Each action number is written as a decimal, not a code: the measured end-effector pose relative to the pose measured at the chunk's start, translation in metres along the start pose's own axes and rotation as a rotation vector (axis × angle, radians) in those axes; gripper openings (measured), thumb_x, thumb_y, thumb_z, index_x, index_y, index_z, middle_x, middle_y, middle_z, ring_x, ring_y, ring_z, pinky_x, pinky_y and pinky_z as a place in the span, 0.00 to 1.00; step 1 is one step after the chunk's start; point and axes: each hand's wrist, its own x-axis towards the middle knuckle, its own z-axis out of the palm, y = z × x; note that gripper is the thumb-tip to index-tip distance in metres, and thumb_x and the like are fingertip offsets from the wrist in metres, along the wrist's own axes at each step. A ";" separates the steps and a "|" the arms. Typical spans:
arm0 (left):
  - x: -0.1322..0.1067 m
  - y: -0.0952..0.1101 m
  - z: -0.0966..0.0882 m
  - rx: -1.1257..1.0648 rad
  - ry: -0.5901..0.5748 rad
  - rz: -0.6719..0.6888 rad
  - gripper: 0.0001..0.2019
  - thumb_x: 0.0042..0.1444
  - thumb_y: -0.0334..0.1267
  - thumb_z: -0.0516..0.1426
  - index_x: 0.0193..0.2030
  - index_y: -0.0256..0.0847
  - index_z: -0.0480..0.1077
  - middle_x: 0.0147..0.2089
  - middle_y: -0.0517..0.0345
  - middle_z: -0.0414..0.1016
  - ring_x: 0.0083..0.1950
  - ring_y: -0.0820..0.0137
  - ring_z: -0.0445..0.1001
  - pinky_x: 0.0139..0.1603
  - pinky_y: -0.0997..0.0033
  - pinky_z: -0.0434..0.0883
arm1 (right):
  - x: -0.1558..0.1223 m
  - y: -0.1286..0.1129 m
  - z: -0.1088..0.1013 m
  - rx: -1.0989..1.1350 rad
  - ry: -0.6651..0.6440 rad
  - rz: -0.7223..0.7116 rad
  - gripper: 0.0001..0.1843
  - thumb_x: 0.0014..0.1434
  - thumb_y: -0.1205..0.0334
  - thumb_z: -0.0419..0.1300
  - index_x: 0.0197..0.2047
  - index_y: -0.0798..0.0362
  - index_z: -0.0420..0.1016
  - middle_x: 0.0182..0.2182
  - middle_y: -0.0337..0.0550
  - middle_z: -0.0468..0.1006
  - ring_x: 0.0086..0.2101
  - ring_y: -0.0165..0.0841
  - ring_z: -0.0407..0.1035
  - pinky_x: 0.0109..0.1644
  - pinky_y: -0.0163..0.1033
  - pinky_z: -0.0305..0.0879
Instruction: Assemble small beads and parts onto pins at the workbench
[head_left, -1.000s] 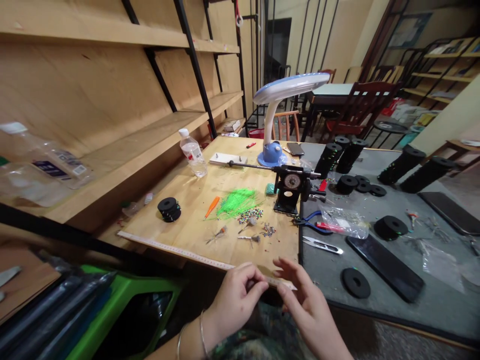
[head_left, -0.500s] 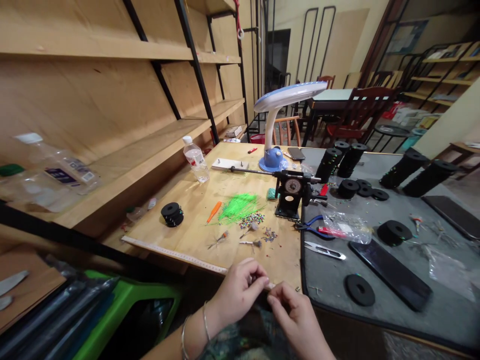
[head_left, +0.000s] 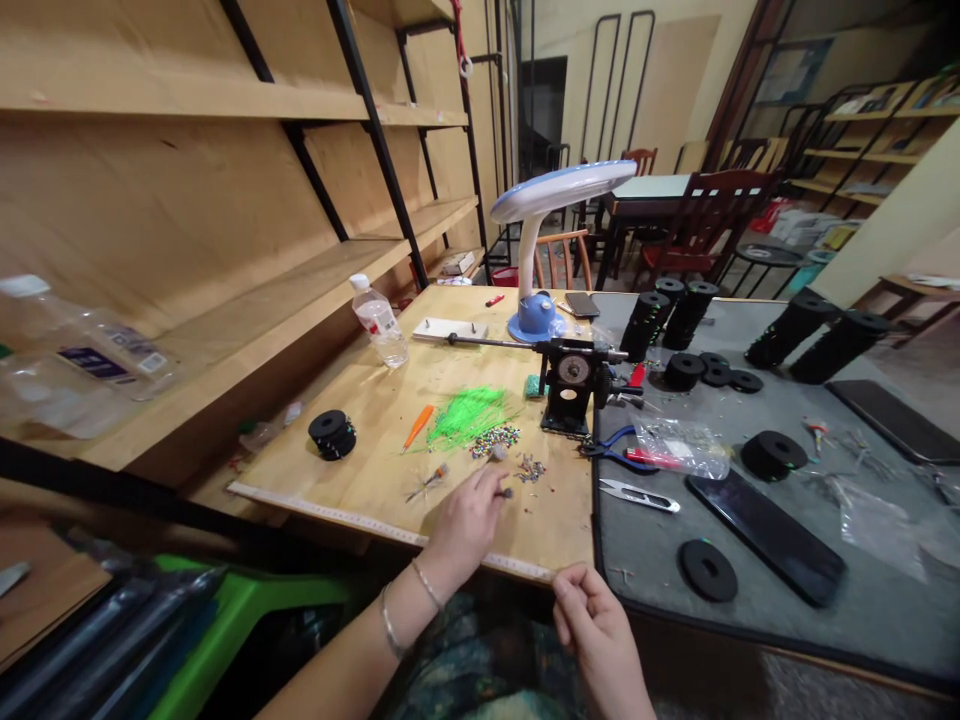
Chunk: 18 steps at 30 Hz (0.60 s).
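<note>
My left hand (head_left: pixel 466 515) reaches over the table's front part, fingers curled together at two small grey-ended pieces (head_left: pixel 498 454). It covers their shafts, so what the fingertips grip is hidden. By the table's front edge my right hand (head_left: pixel 596 620) is closed in a pinch. Anything between its thumb and forefinger is too small to make out. Just beyond the left hand lie a heap of mixed coloured beads (head_left: pixel 495 441), a small pile of metal bits (head_left: pixel 532 468) and bright green strands (head_left: pixel 469 415). A similar piece with thin wires (head_left: pixel 429 480) rests to its left.
A black hand-crank winder (head_left: pixel 571 385) with a long rod stands behind the beads. Pliers (head_left: pixel 619 450), thread snips (head_left: pixel 637 495), a phone (head_left: pixel 765 535) and black foam spools (head_left: pixel 776 453) lie on the grey mat. A lamp (head_left: pixel 536 315) and bottle (head_left: pixel 380 325) stand farther back.
My left hand has moved away from the right hand, forward onto the table toward the grey-ended pieces. My right hand stays pinched near the front edge. The view has shifted slightly.
</note>
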 end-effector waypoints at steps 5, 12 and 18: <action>-0.040 0.007 0.002 -0.708 -0.119 -0.267 0.08 0.54 0.38 0.57 0.40 0.38 0.68 0.36 0.55 0.72 0.38 0.67 0.71 0.41 0.69 0.68 | -0.005 -0.003 0.004 -0.016 0.011 -0.011 0.26 0.49 0.36 0.62 0.28 0.52 0.66 0.12 0.26 0.57 0.15 0.23 0.49 0.20 0.30 0.44; -0.083 0.019 0.016 -1.012 -0.246 -0.484 0.17 0.50 0.50 0.61 0.31 0.38 0.65 0.28 0.63 0.65 0.30 0.74 0.63 0.34 0.74 0.61 | -0.015 -0.005 0.010 -0.050 -0.042 0.023 0.26 0.47 0.36 0.63 0.26 0.53 0.66 0.13 0.28 0.59 0.15 0.24 0.52 0.20 0.30 0.48; -0.094 0.023 0.031 -1.040 -0.327 -0.590 0.20 0.50 0.55 0.59 0.32 0.39 0.62 0.24 0.64 0.67 0.21 0.78 0.59 0.22 0.77 0.55 | -0.013 0.010 0.009 -0.063 -0.079 0.068 0.26 0.46 0.37 0.64 0.26 0.53 0.66 0.12 0.28 0.62 0.14 0.23 0.52 0.19 0.29 0.46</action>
